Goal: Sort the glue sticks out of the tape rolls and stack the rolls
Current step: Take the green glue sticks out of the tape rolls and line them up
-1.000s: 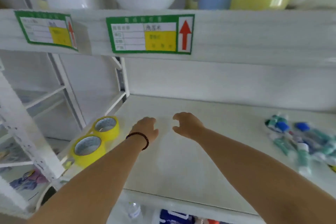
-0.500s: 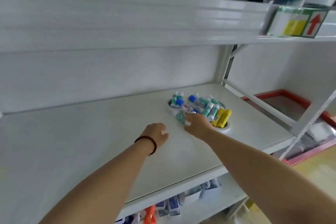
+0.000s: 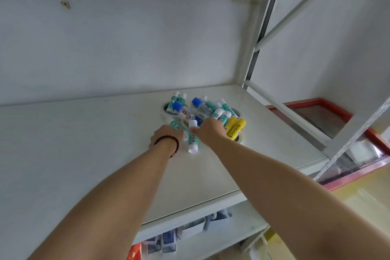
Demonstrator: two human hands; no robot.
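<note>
A heap of glue sticks (image 3: pixel 203 110), mostly teal-and-white with blue or white caps, lies on the white shelf (image 3: pixel 88 154). Two yellow glue sticks (image 3: pixel 234 127) lie at its right. Under the heap, white tape rolls show only their rims (image 3: pixel 165 110) (image 3: pixel 240 113). My left hand (image 3: pixel 166 136), with a dark bead bracelet, curls its fingers on a teal glue stick (image 3: pixel 176 125) at the heap's near left. My right hand (image 3: pixel 211 131) pinches a white-capped green glue stick (image 3: pixel 192 140) that stands tilted between the two hands.
A grey upright post (image 3: pixel 258 44) and a white diagonal brace (image 3: pixel 285 17) stand at the shelf's right end. A red-framed tray (image 3: pixel 329 112) sits beyond them. The shelf's front edge (image 3: pixel 211 205) runs close below my arms, with boxes (image 3: pixel 166 240) on the level beneath.
The view has swung from the yellow tape rolls on the left to the heap on the right. Both hands have reached the heap and closed on glue sticks.
</note>
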